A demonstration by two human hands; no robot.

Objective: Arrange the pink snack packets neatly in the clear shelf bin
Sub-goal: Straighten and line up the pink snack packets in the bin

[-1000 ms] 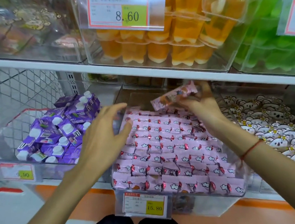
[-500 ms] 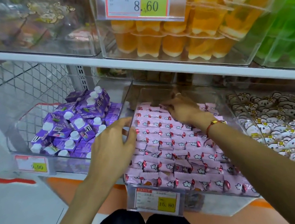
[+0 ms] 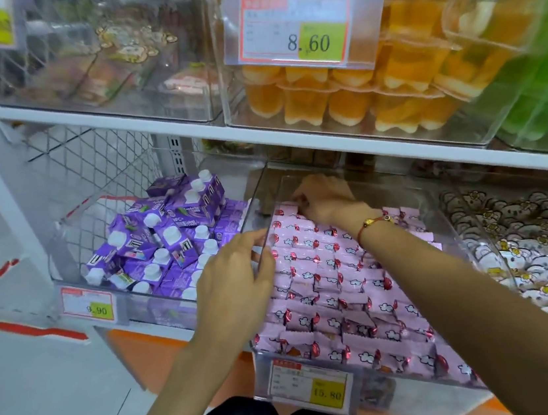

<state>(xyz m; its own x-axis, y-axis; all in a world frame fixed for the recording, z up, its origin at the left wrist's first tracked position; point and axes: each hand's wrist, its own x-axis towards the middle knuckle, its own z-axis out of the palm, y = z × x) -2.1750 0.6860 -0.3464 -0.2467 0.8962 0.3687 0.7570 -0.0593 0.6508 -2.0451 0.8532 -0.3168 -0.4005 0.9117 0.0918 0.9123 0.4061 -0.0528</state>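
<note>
Pink snack packets [image 3: 338,289] are laid flat in overlapping rows inside the clear shelf bin [image 3: 423,396], their long axes mostly running across it, left to right. At the far end a packet is pinched under the curled fingers of the right hand [image 3: 327,200]. The bin's left wall is touched by the relaxed, spread left hand [image 3: 236,281]. Purple cartons [image 3: 166,241] are heaped in the neighbouring bin.

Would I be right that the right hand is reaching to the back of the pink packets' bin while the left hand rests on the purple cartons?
Not quite: in the head view the left hand rests on the clear bin's left wall, not the purple cartons. The right hand does reach the back pink packets.
</note>
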